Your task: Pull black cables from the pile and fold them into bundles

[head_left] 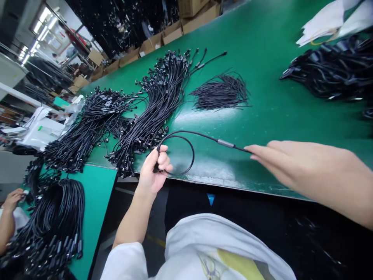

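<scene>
A thin black cable runs between my two hands over the front of the green table, with a grey sleeve along its right stretch. My left hand is closed around the cable, which forms a loop just right of the fingers. The end inside that fist is hidden. At the right, my right hand pinches the cable beyond the grey sleeve between straight fingers. Close beyond my left hand lies a big bundle of black cables. Behind the held cable is a pile of short black ties.
More black cable bundles lie at left and on a lower green table, where another person's hand holds something small. Black bagged goods and white sheets sit at far right. Cardboard boxes line the back edge.
</scene>
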A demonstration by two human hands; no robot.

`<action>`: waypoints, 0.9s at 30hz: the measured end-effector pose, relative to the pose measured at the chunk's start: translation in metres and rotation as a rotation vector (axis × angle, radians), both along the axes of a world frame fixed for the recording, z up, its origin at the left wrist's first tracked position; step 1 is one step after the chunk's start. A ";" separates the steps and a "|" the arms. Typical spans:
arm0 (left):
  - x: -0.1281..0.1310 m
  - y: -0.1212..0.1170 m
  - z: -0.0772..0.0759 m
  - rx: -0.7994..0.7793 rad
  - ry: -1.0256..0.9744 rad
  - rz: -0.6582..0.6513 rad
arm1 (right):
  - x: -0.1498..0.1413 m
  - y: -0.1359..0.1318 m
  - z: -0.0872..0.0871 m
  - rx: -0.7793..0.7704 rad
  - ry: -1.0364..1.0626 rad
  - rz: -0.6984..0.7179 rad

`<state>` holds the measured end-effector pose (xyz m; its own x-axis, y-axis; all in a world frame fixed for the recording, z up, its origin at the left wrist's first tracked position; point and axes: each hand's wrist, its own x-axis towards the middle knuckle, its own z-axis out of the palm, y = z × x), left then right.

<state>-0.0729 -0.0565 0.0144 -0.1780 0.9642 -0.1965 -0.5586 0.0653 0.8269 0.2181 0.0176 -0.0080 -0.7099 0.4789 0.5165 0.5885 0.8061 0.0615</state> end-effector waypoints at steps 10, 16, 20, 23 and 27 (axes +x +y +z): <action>0.052 -0.009 -0.026 0.147 0.579 -0.409 | -0.047 -0.015 0.006 -0.650 0.484 0.211; 0.068 0.005 -0.033 -0.016 0.109 -0.184 | -0.074 -0.017 -0.028 -1.299 1.049 0.093; 0.088 0.002 -0.048 -0.119 -0.003 -0.196 | -0.089 -0.028 -0.041 -1.312 1.312 -0.058; 0.088 0.001 -0.049 -0.138 -0.120 -0.130 | -0.085 -0.027 -0.041 -1.524 1.391 0.083; 0.079 0.002 -0.043 -0.179 -0.272 -0.134 | -0.076 -0.024 -0.036 -1.916 1.428 0.302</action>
<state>0.0058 -0.0542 -0.0291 0.0297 0.9214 -0.3875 -0.7335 0.2835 0.6178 0.1424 -0.0060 -0.0441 -0.5743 0.8034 -0.1576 -0.5047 -0.4989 -0.7045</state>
